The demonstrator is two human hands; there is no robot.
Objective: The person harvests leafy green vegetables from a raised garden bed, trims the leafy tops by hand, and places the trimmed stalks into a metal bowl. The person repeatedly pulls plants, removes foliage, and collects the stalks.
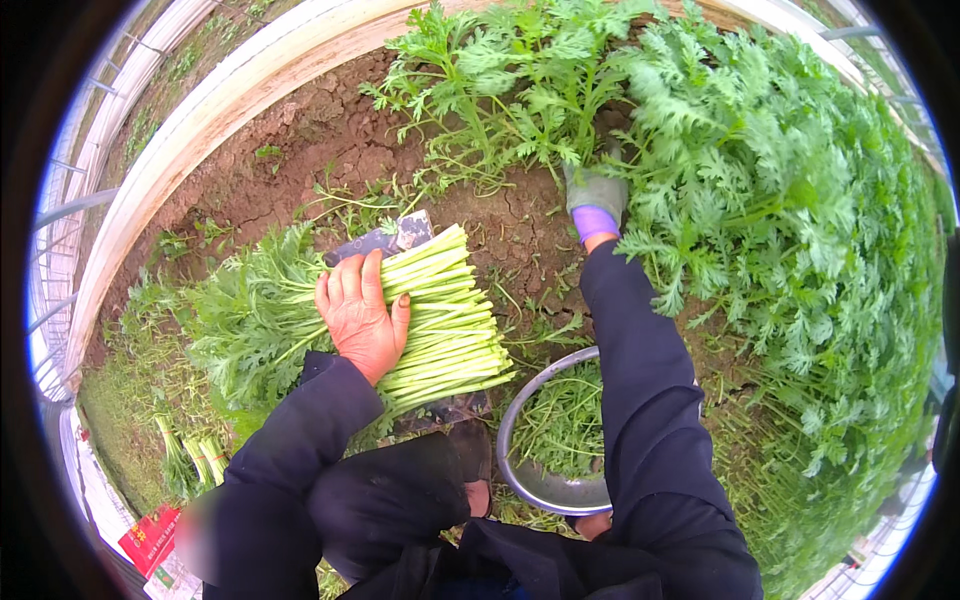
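Note:
My bare left hand point(362, 315) lies with its palm down on a wide pile of cut leafy greens point(442, 322), whose pale stems point right and whose feathery leaves spread left. Under the pile a dark flat board point(371, 241) shows at its upper and lower edges. In a grey glove with a purple cuff, my right hand point(596, 187) reaches to the base of the standing leafy plants point(525, 90). Leaves hide its fingers, so what they touch cannot be seen. Below my right forearm, a round metal basin point(517, 480) holds loose green trimmings point(559, 420).
Dense growing greens point(787, 225) fill the right side. Bundles of greens tied with bands point(202, 457) lie at the lower left, near a red printed packet point(148, 538). Cracked brown soil point(330, 127) and a curved pale plastic sheet point(225, 120) border the bed.

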